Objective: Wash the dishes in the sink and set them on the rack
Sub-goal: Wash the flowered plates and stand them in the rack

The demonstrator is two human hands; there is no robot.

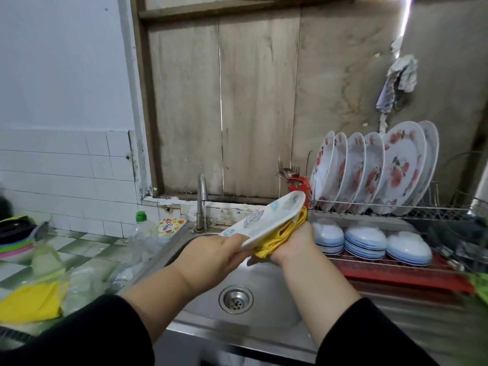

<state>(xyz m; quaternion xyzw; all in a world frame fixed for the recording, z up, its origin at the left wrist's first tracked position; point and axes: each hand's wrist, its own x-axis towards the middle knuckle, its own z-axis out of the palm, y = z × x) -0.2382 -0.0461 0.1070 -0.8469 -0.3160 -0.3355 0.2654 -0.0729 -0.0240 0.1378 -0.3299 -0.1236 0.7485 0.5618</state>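
Note:
Above the steel sink (264, 294) I hold a white plate with leaf prints (266, 217), tilted up to the right. My left hand (211, 257) grips its near left edge. My right hand (295, 244) holds a yellow cloth (280, 235) against the plate's underside. The dish rack (396, 207) stands to the right of the sink, with several flowered plates (375, 170) upright on its top tier and stacks of blue-rimmed bowls (365, 241) upside down on its lower tier. The sink basin holds no dishes that I can see.
The tap (202, 199) stands behind the sink, not visibly running. A red cutlery holder with forks (297, 182) hangs at the rack's left end. On the tiled counter to the left are a green-capped soap bottle (144, 231), a yellow cloth (34, 299) and clear plastic items.

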